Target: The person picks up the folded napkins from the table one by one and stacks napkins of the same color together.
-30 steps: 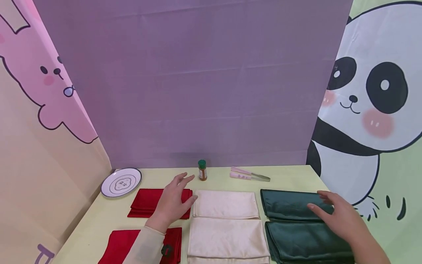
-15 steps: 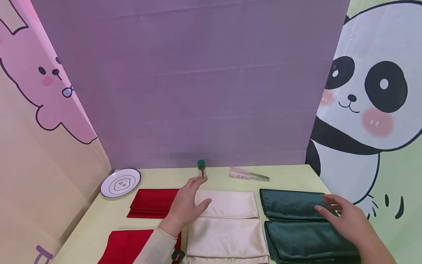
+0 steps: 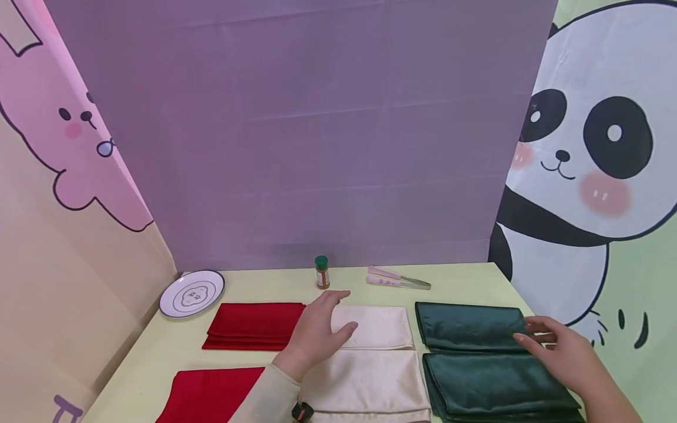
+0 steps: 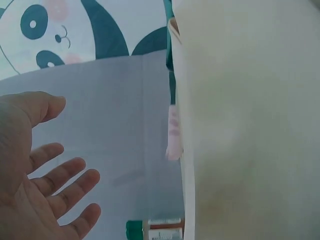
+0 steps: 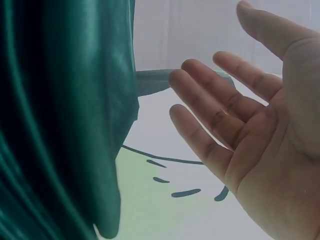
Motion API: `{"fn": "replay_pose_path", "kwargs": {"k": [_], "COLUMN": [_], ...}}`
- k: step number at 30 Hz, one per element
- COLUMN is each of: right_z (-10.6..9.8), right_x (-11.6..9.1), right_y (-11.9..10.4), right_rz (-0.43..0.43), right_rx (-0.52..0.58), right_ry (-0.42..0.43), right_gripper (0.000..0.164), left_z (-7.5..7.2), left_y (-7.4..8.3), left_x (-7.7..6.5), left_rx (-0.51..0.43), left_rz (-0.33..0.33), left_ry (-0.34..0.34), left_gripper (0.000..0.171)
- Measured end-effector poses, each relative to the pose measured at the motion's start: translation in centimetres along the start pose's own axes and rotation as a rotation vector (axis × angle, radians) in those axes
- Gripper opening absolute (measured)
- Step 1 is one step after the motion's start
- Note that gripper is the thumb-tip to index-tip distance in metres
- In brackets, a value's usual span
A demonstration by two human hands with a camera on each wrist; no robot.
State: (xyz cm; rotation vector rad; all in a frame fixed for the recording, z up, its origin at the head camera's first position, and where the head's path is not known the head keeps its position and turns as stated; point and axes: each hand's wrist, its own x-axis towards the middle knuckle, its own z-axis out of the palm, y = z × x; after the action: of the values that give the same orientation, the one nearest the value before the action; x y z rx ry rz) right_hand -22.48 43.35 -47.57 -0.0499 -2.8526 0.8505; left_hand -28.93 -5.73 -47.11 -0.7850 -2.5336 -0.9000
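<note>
My left hand (image 3: 315, 335), fingers spread and holding nothing, hovers over the left part of the folded cream cloths (image 3: 370, 379). In the left wrist view its fingers (image 4: 67, 185) stand apart from the cream fabric (image 4: 250, 130). At the right, my right hand (image 3: 563, 352) is by the right end of the folded dark green cloths (image 3: 471, 329), thumb and fingers apart. The right wrist view shows its relaxed fingers (image 5: 210, 110) beside the hanging green folds (image 5: 75, 110), with nothing in the palm. Two folded red cloths (image 3: 256, 323) lie left of the cream ones, partly behind the left arm.
Along the back of the pale yellow table (image 3: 248, 282) stands a small green-capped jar (image 3: 322, 273), with pink-handled tongs (image 3: 396, 278) to its right. A white plate (image 3: 192, 294) lies at the back left corner. A purple sheet (image 3: 328, 147) rises behind the table.
My left hand has moved right, from over the red cloth to over the cream cloths. My right hand has shifted slightly right and down along the green cloths. Both stay empty.
</note>
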Motion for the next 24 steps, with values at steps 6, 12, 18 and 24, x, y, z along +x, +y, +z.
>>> {"fn": "replay_pose_path", "kwargs": {"k": [6,12,18,24], "right_z": [-0.1,0.0,0.0,-0.2], "right_x": [-0.1,0.0,0.1,-0.1], "right_y": [0.9,1.8,2.7,2.8], "right_rz": [-0.007,0.018,0.02,0.05], "right_rx": [0.007,0.002,-0.01,-0.016], "right_ry": [-0.007,-0.025,-0.044,-0.093], "right_gripper": [0.07,0.074,0.072,0.073], "left_z": [1.0,1.7,3.0,4.3], "left_y": [1.0,1.6,2.4,3.5], "left_x": [0.3,0.5,0.9,1.4], "left_rx": [-0.068,-0.138,-0.137,-0.139], "left_rz": [-0.049,-0.057,-0.045,-0.044], "left_ry": [-0.041,-0.048,-0.055,-0.082], "left_gripper": [0.058,0.053,0.048,0.045]}}
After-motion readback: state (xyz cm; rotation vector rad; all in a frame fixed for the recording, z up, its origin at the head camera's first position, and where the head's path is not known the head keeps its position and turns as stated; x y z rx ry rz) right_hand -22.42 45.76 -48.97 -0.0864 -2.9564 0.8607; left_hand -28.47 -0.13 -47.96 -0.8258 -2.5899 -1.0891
